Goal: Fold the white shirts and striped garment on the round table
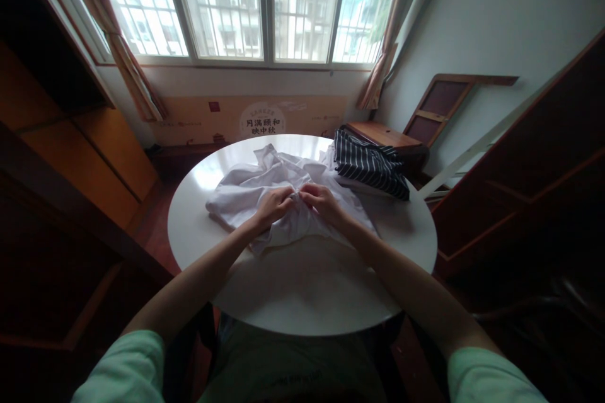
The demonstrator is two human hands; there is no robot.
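A crumpled white garment (250,192) lies on the round white table (302,289), spread across its far half. My left hand (273,204) and my right hand (321,198) meet at the middle of the cloth, both with fingers pinched on a bunched fold of it. The knuckles nearly touch each other. A dark striped garment (371,167) lies folded at the table's far right, partly over the white one's edge.
Wooden cabinets stand at the left (85,157) and right (529,189). A low wooden stand (382,134) and a leaning framed board (439,107) sit behind the table. A barred window (255,3) with curtains fills the far wall above a printed cardboard panel (259,118).
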